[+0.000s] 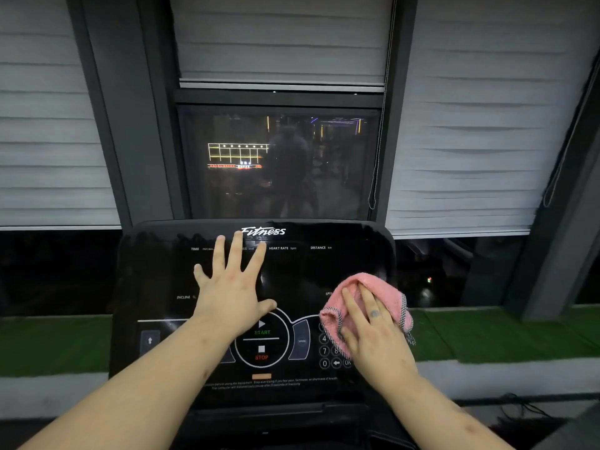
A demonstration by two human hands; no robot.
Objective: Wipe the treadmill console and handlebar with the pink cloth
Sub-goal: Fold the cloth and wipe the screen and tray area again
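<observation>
Pink cloth (384, 290): bunched on the right side of the treadmill console (324, 264), partly covering the number keypad (324, 351).
Right hand (373, 336): lies on top of the cloth, fingers nearly straight, pressing it against the panel; a fold of cloth covers the fingertips.
Left hand (230, 289): flat on the middle of the console, fingers straight and spread wide, holding nothing; thumb just above the START button (261, 329).
Console: glossy black, screen dark, white "Fitness" lettering at the top.
Behind: dark window (324, 177) showing reflections, grey blinds (48, 125) on both sides.
</observation>
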